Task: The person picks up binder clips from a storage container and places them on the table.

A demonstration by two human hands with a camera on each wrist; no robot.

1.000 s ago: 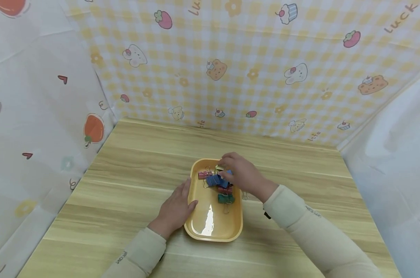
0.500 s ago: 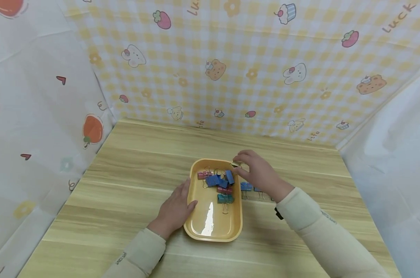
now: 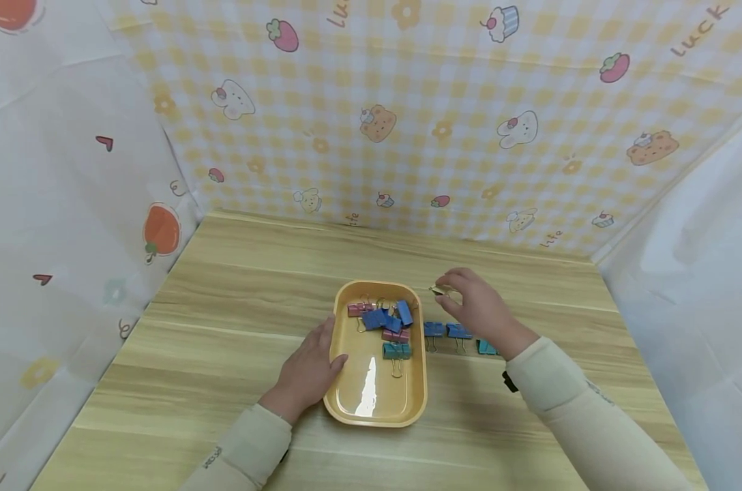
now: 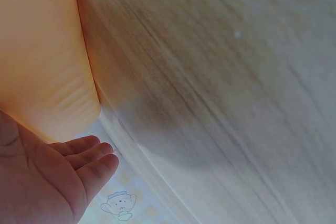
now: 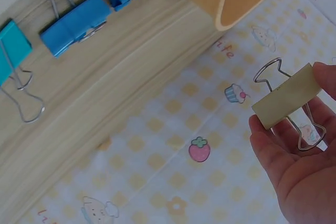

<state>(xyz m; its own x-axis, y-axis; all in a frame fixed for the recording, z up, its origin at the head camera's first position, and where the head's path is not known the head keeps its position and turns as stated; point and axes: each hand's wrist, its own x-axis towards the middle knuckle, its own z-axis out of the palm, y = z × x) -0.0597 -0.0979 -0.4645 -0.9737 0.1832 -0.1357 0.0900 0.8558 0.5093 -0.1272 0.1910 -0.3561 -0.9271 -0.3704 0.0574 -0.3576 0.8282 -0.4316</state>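
Observation:
My right hand (image 3: 478,307) pinches a yellow binder clip (image 5: 287,95) by its ends, above the table to the right of the tray. With fingers straight, my left hand (image 3: 306,365) rests against the left side of the yellow tray (image 3: 376,421); in the left wrist view its fingers (image 4: 97,174) lie beside the tray wall. Inside the tray are several binder clips, among them a green clip (image 3: 397,351), a red clip (image 3: 360,309) and a blue clip (image 3: 404,312). On the table right of the tray stand two blue clips (image 5: 76,24) and a teal clip (image 5: 13,48).
The wood-grain table (image 3: 236,273) ends at a checked cloth (image 3: 346,157) hanging behind it. White cloth walls (image 3: 88,204) rise at the left and right sides. The row of clips lies close below my right forearm.
My right hand has lifted the yellow binder clip out of the tray and carried it right, over the table. The clips on the table have come into sight. My left hand stays put.

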